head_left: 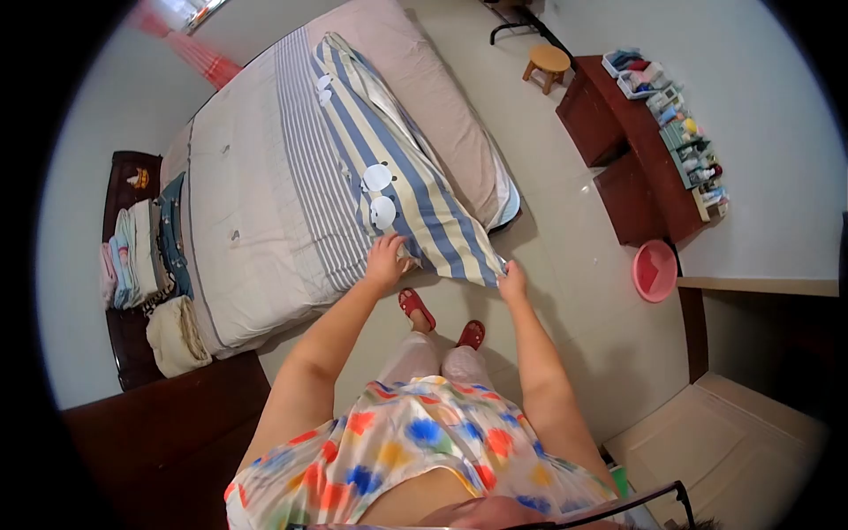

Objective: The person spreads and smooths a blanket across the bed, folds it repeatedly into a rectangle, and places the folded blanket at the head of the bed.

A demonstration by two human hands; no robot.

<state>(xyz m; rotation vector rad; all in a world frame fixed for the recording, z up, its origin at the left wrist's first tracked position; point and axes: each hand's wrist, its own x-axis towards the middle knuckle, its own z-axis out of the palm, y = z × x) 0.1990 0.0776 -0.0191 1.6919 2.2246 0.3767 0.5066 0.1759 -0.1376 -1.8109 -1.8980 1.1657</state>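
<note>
A striped cloth (424, 208) in blue and cream, printed with round white figures, stretches lengthwise across a bed (238, 177), its near end drawn out over the floor, as we look down from head height. Our right hand (512, 282) pinches the cloth's near right corner between thumb and fingers, the arm reaching forward almost straight and the knuckles up. Our left hand (386, 261) is at the near left edge, palm down, its fingers bent and slightly parted, the thumb angled away from them; we cannot tell whether it grips any fabric. The left arm angles in from the side, the elbow a little bent, and the two hands are well apart. Beneath them, we stand in red slippers (417, 308) on pale tiles. To the left, folded bedding (132, 252) is piled by a dark headboard (132, 346). To the right, a pink basin (669, 265) sits beside a reddish-brown desk (649, 190) topped with bottles and small baskets, with a wooden stool (549, 59) near its far end.
</note>
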